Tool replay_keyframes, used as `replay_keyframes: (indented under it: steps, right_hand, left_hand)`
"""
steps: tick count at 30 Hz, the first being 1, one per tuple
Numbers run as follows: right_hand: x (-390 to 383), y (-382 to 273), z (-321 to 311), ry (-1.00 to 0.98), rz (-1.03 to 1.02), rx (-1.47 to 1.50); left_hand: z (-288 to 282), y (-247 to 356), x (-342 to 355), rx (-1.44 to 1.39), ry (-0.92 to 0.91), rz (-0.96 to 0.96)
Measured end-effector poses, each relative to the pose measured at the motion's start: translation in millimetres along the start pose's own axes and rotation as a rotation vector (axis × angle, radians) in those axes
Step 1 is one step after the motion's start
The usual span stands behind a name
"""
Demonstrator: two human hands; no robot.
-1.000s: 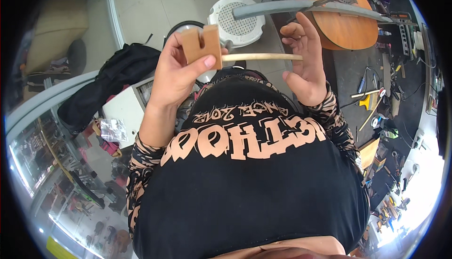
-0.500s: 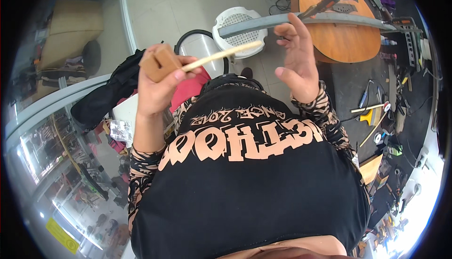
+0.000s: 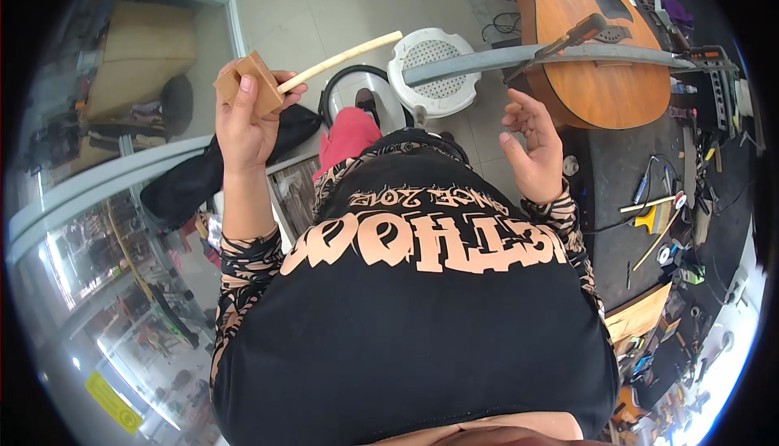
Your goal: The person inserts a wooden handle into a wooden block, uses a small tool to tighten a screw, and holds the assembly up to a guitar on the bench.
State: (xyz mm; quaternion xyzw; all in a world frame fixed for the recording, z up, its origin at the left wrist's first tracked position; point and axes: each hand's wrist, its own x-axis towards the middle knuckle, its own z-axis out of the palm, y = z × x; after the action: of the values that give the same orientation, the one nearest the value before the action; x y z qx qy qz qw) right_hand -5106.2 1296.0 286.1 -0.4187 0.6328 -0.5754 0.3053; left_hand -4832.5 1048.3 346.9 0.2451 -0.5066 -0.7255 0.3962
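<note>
My left hand (image 3: 246,133) is closed around a brown wooden block (image 3: 266,93), its thumb pressed on the near face. A pale, slender wooden stick (image 3: 341,58) juts from beside the block toward the upper right. Whether it is fixed into the block or pinched behind it I cannot tell. My right hand (image 3: 534,144) is raised with nothing in it, fingers apart and slightly bent. Beyond its fingertips lies an acoustic guitar (image 3: 584,97), crossed by a long grey bar (image 3: 487,60) and a clamp with a dark handle (image 3: 580,30).
Under the bar's left end stands a white perforated stool (image 3: 432,103). On the right, a dark workbench (image 3: 600,178) carries a yellow brush (image 3: 647,220), thin sticks, cables and many small tools. Glass panels (image 3: 61,259) run down the left side, next to a black bag (image 3: 182,186).
My left hand has moved left with the block and stick, turning the block. My right hand has come down, away from the grey bar, staying empty. The whole view has shifted slightly.
</note>
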Motion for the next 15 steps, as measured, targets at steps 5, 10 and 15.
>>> replay_keyframes:
  steps: [5,10,15]
  right_hand:
    - [5.0,-1.0,21.3,0.178,0.129,0.012]
    - [39.3,-20.9,65.1,0.298,0.198,-0.05]
    - [100.6,-51.3,146.5,0.387,0.22,-0.127]
  left_hand:
    - [-30.3,-18.0,47.0,0.003,-0.128,-0.013]
    - [-73.5,-40.6,112.3,-0.112,-0.225,-0.139]
    - [-131.3,-53.5,176.6,-0.178,-0.371,-0.217]
